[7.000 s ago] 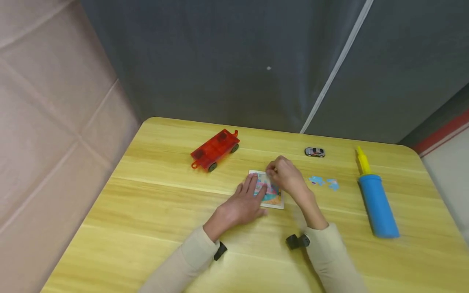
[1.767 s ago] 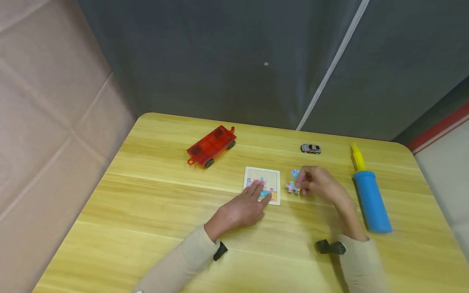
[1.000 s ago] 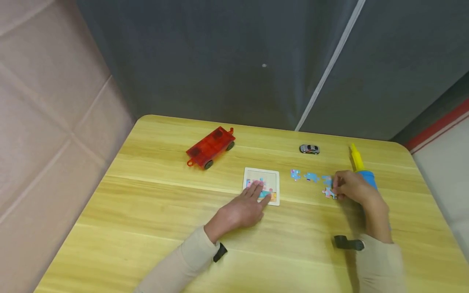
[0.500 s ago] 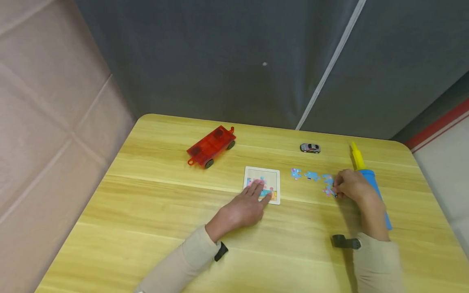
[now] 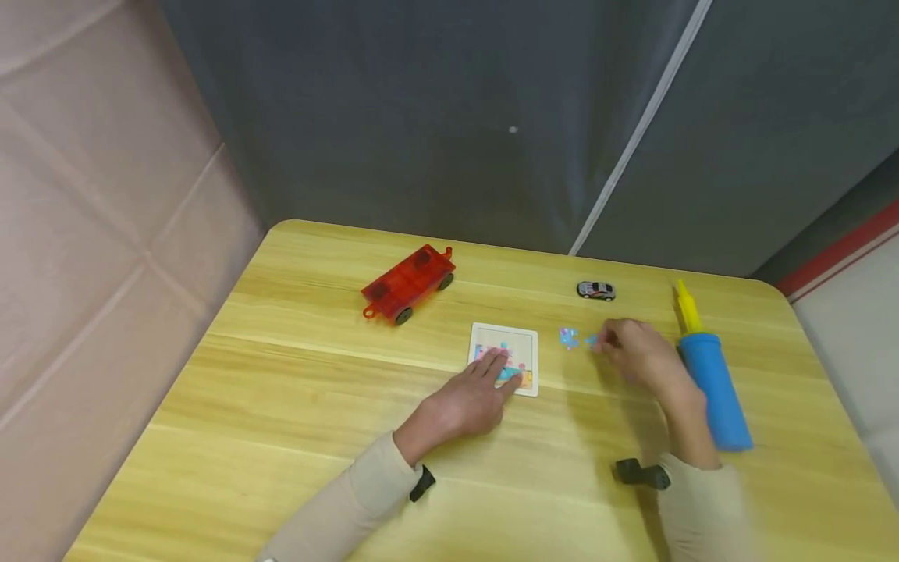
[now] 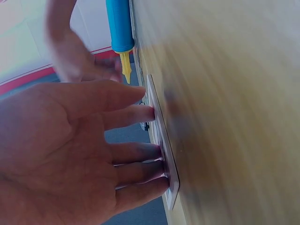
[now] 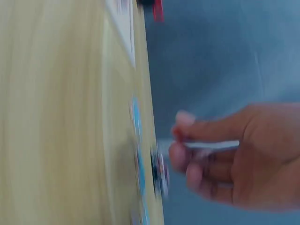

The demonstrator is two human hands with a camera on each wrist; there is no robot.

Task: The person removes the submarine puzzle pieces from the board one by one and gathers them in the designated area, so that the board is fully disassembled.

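Observation:
My left hand (image 5: pixel 463 394) lies palm down, its fairly straight fingers resting on a small puzzle board (image 5: pixel 523 339) with a pale frame. Part of a colourful picture shows in the board's lower half, partly hidden by the fingers. In the left wrist view the left hand's fingertips (image 6: pixel 161 166) press the board (image 6: pixel 164 150). Over to the right, my right hand (image 5: pixel 642 359) is above the table, thumb and fingers pinched around a small reddish edge of a puzzle piece (image 7: pixel 177 133), blurred and mostly hidden. Blue puzzle pieces (image 5: pixel 568 338) lie just left of that hand.
A red toy wagon (image 5: pixel 407 282) stands at the back left of the wooden table (image 5: pixel 281 406). Behind the pieces is a small silver toy car (image 5: pixel 595 291). A blue hand pump (image 5: pixel 716 394) with a yellow nozzle lies right of the right hand. A dark curtain (image 5: pixel 421 117) hangs behind.
My right hand went right to the pieces beside the pump, pinched a pink-and-blue puzzle piece, and has now lifted and moved back left. The left hand has stayed on the board.

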